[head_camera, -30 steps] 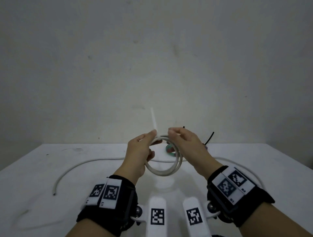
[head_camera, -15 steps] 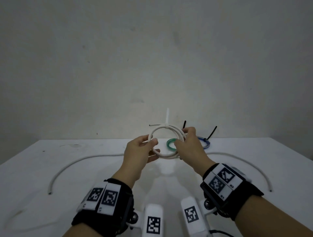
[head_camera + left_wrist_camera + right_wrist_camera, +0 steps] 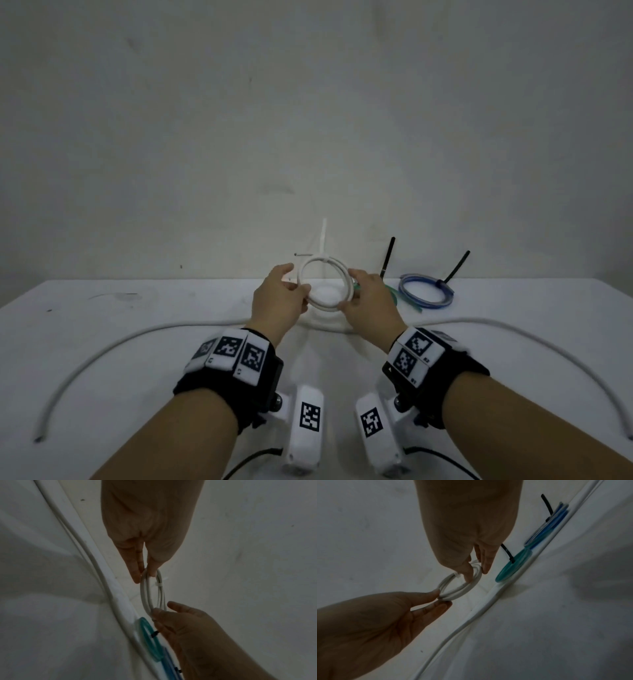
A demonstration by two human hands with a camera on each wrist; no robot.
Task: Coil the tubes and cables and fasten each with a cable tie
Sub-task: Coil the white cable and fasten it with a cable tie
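Note:
A small white coil [image 3: 313, 261] stands upright just above the table's far side. A white cable tie [image 3: 323, 236] binds it, and the tie's tail points up from the top. My left hand [image 3: 301, 291] pinches the coil's left side between thumb and fingers. My right hand [image 3: 352, 291] pinches its right side. The left wrist view shows the coil [image 3: 144, 595] edge-on with the tie's head [image 3: 158, 584] on it. In the right wrist view the coil [image 3: 462, 586] is pinched at both ends.
A green coil [image 3: 407, 303] and a blue coil [image 3: 403, 287], each bound with a black tie, lie at the back right beside my right hand. A long loose white tube [image 3: 486, 321] arcs across the white table. A wall rises right behind the table.
Both hands have carried the white coil away from me toward the wall. The coil has turned from hanging below my fingers to standing upright, with the tie at its top.

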